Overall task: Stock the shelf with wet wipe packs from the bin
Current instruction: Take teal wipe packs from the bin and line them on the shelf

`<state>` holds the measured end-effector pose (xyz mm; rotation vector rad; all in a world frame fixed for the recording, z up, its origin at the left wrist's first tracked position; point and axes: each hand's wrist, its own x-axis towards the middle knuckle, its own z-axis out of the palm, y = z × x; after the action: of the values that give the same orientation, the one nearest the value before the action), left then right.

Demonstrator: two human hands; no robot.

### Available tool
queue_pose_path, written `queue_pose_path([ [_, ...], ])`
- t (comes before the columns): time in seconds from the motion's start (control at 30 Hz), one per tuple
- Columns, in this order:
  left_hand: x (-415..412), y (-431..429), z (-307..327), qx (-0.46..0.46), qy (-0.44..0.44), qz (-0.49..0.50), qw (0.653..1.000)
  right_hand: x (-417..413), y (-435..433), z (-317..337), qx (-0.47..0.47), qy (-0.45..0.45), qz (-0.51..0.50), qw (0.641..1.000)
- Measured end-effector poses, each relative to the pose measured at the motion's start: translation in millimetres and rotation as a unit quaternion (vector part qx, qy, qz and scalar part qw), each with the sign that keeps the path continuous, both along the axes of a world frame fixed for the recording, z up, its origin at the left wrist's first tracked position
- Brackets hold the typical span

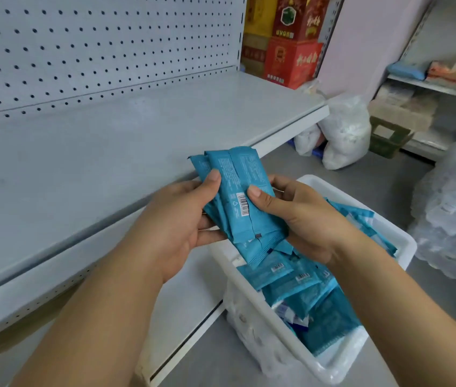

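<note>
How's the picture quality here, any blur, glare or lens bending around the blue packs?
Head view: soft, even light, no glare or hard shadows on the shelf; the packs in the left hand and right hand are sharp, barcode visible; the wide lens slightly bows the shelf's front edge; the red boxes at the back look soft.

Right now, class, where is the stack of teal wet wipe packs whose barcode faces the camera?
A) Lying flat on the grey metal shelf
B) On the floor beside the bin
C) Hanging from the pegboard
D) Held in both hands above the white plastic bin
D: the left hand and right hand both grip the stack of teal wet wipe packs over the white plastic bin, not on the grey metal shelf.
</note>
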<state>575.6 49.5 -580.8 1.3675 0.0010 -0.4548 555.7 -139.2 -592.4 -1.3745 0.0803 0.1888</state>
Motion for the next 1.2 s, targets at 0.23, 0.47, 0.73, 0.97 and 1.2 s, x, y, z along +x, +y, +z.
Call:
queue_pose_path([
  [0.23,-3,74,60,-0.012,-0.061,0.131,0.989,40,83,39,-0.020,-0.081,0.066,0.994],
  [0.47,-13,192,76,0.036,-0.136,0.307,0.941,68,212,74,-0.086,-0.158,0.092,0.979],
  [0.73,-23,278,60,0.220,-0.270,0.397,0.849,73,335,95,0.011,-0.106,0.277,0.955],
  [0.97,-20,310,41,0.267,-0.288,0.259,0.882,86,360,62,0.125,-0.044,0.243,0.961],
  [1.2,-18,314,31,0.293,-0.262,0.293,0.872,84,358,44,0.215,0.010,0.211,0.954],
])
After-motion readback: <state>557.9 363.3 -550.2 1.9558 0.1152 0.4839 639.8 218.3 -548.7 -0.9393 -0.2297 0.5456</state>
